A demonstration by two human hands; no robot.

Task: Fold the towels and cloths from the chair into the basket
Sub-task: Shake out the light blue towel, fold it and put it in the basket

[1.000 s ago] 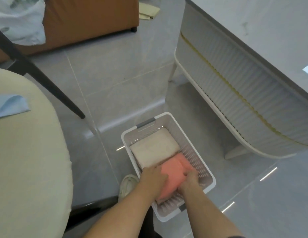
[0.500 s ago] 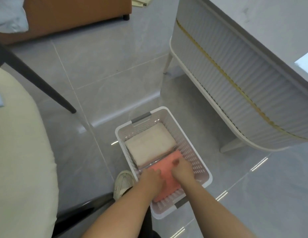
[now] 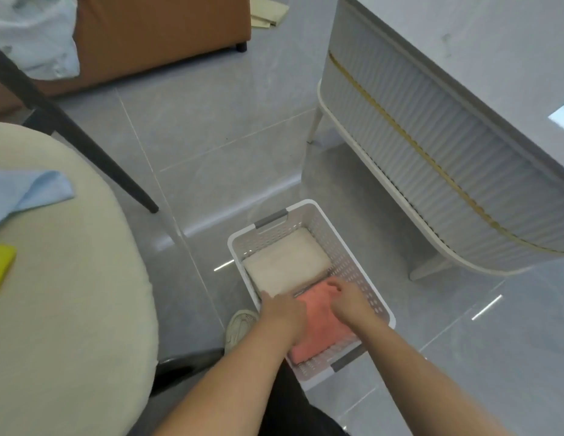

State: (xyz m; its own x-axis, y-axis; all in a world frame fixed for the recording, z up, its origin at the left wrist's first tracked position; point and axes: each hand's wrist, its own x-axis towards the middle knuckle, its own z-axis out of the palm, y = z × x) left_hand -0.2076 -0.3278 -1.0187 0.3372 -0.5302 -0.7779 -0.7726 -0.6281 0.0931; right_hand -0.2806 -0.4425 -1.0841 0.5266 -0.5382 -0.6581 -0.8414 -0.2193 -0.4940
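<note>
Basket at lower centre.
My left hand presses pink towel, fingers straight; right hand touches it, grip unclear.

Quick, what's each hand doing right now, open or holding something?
Left hand: open, pressing the folded pink towel.
Right hand: on the same towel, grip cannot be told.
</note>
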